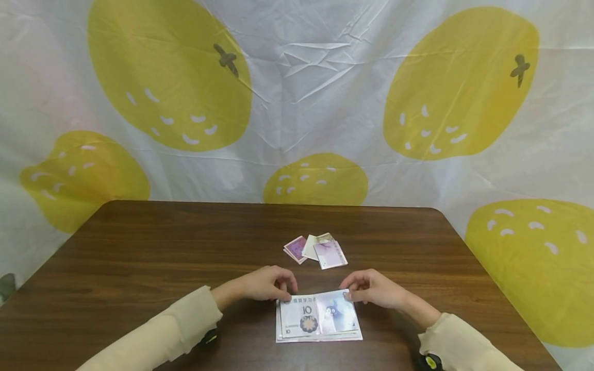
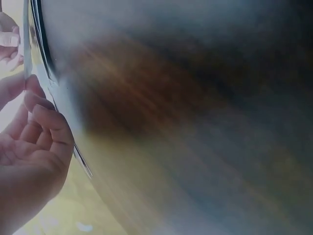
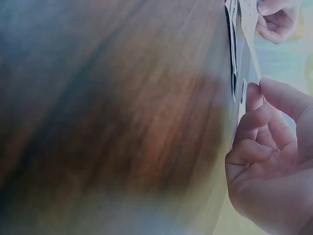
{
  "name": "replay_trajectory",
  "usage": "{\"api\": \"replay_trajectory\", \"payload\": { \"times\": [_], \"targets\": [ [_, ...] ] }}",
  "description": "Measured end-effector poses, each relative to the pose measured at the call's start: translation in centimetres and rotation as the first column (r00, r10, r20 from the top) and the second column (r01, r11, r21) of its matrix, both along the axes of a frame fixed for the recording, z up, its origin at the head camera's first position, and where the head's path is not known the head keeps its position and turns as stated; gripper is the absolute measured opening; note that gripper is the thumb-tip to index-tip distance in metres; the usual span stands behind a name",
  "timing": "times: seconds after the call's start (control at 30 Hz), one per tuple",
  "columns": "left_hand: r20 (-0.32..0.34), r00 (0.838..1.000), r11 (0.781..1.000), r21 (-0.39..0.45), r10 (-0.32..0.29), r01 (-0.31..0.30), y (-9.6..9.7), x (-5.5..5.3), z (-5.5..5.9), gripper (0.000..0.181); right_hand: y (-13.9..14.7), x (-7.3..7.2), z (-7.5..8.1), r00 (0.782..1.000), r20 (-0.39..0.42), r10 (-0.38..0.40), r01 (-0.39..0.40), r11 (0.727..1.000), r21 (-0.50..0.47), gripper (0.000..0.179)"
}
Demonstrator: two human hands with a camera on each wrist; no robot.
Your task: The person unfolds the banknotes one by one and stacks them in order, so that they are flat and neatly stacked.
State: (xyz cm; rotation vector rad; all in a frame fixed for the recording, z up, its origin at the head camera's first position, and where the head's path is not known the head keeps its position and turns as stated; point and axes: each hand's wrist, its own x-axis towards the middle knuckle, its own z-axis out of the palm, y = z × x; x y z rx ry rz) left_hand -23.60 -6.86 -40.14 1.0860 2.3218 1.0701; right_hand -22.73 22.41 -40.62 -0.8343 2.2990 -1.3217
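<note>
Here's the note [image 1: 301, 312], between left hand [image 1: 265, 283] and right hand [image 1: 379, 290], fingers [image 3: 254, 119] pinching its far corners! A stack [image 1: 325, 339] lies under it, loose notes [image 1: 330, 255] beyond the fingers. Squaring or lifting looks the step; next calls for even, two-handed movement.

Left hand [image 2: 36, 147] at lower left, fingers curled, thumb and fingertip pinching thin pale sheet [image 2: 27, 44], seen edge-on. Right hand [image 2: 9, 44] upper left, cut by frame. Brown worktop [image 2: 146, 98] blurred, fills most; yellow backdrop [image 2: 63, 205] below.
</note>
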Motion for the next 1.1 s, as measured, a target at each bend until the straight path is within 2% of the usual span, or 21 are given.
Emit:
{"api": "replay_trajectory", "payload": {
  "times": [0.23, 0.37, 0.83, 0.97, 1.1],
  "targets": [
    [-0.06, 0.997, 0.998, -0.047, 0.043, -0.046, 0.04, 0.22, 0.01, 0.011, -0.12, -0.01, 0.02, 1.0, 0.005, 0.001, -0.001, 1.0, 0.029, 0.019],
    [-0.088, 0.995, 0.997, -0.062, 0.047, -0.052, 0.12, 0.37, 0.01, 0.011, -0.23, -0.02, -0.14, 1.0, 0.002, -0.009, 0.009, 0.999, 0.039, 0.018],
    [-0.176, 0.983, 0.992, -0.105, 0.048, -0.068, 0.39, 0.86, 0.08, 0.014, -0.46, 0.19, -0.27, 0.993, -0.119, -0.009, 0.023, 0.992, 0.121, 0.013],
    [-0.184, 0.982, 0.992, -0.102, 0.048, -0.067, 0.41, 0.82, 0.02, 0.015, -0.5, 0.17, -0.28, 0.989, -0.148, -0.014, 0.037, 0.988, 0.153, 0.013],
    [-0.185, 0.982, 0.993, -0.101, 0.047, -0.067, 0.38, 0.71, -0.07, 0.015, -0.46, 0.14, -0.29, 0.988, -0.152, -0.009, 0.031, 0.989, 0.143, 0.016]
  ]
}}
